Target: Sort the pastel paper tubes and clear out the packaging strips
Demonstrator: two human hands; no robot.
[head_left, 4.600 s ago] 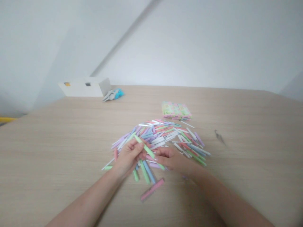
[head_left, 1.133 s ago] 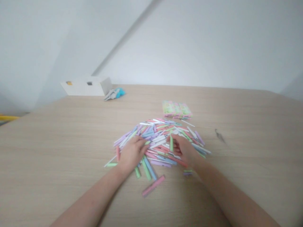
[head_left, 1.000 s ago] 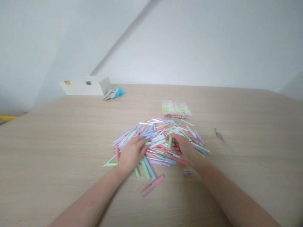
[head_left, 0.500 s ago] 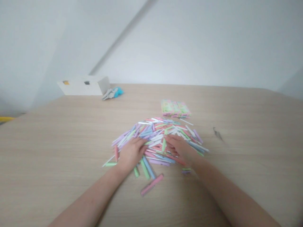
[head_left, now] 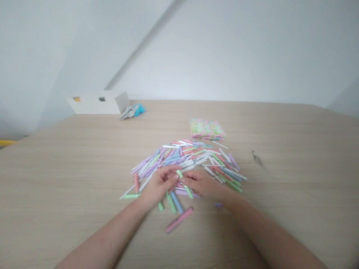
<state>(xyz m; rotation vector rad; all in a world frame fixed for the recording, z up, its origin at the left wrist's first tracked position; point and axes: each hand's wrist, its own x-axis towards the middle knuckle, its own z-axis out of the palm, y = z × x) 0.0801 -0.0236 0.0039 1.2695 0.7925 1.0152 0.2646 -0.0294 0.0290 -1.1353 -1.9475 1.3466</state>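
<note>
A heap of pastel sticks point(head_left: 193, 160), pink, green, lilac, blue and white, lies on the wooden table point(head_left: 70, 175). My left hand point(head_left: 158, 185) and my right hand point(head_left: 200, 184) meet at the heap's near edge. Both pinch one green stick point(head_left: 184, 184) between their fingertips, and it tilts down to the right. Several more sticks lie under and just in front of my hands, among them a pink one point(head_left: 179, 219) nearest to me.
A flat green and pink packet point(head_left: 206, 129) lies just beyond the heap. At the far left stand a white box point(head_left: 98, 102) and a blue and grey object point(head_left: 131, 111). A small dark mark point(head_left: 257, 158) is on the table at the right.
My right hand picked a green stick out of the heap and drew it back toward me. My left hand lifted off the heap and took hold of the same stick.
</note>
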